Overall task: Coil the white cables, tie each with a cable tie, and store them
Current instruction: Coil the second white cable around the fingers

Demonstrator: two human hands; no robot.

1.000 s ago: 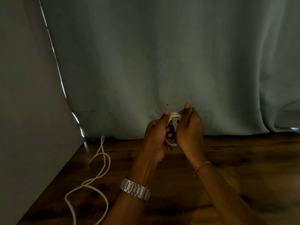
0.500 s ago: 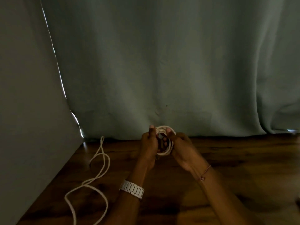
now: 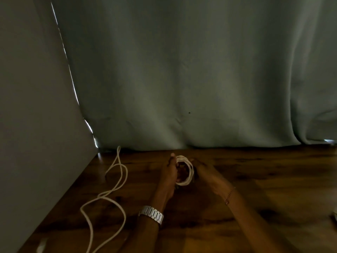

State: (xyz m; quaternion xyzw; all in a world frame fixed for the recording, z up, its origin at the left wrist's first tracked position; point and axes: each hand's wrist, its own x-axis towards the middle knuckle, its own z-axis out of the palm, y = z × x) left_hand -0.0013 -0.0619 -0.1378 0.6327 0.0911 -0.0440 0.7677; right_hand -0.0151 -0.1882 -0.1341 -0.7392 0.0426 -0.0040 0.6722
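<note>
Lower centre of the frame: the left hand (image 3: 168,172) and the right hand (image 3: 205,172) together hold a small round coil of thin white cable (image 3: 185,170), the grip of each hand curled round an opposite side of the ring, left thumb upright against its near-left edge; the fingertips inside the ring are too dark to read. The coil stands roughly on edge just above the dark, glossy wood-grain counter (image 3: 255,179). No cable tie can be made out in this light. Judged from the task, the step in hand is keeping the turns gathered for tying; it would go best with one hand pinching all strands at a single point while the other threads the tie, since the smooth springy turns are likely to fan apart if the hold loosens. A silver metal link watch (image 3: 151,215) sits on the left wrist, a fine bead bracelet (image 3: 228,195) on the right. At lower left a long, loose white cable (image 3: 109,194) lies in open, uneven loops on the counter, not yet coiled. Behind hangs a matt grey-green pleated curtain (image 3: 200,70).
</note>
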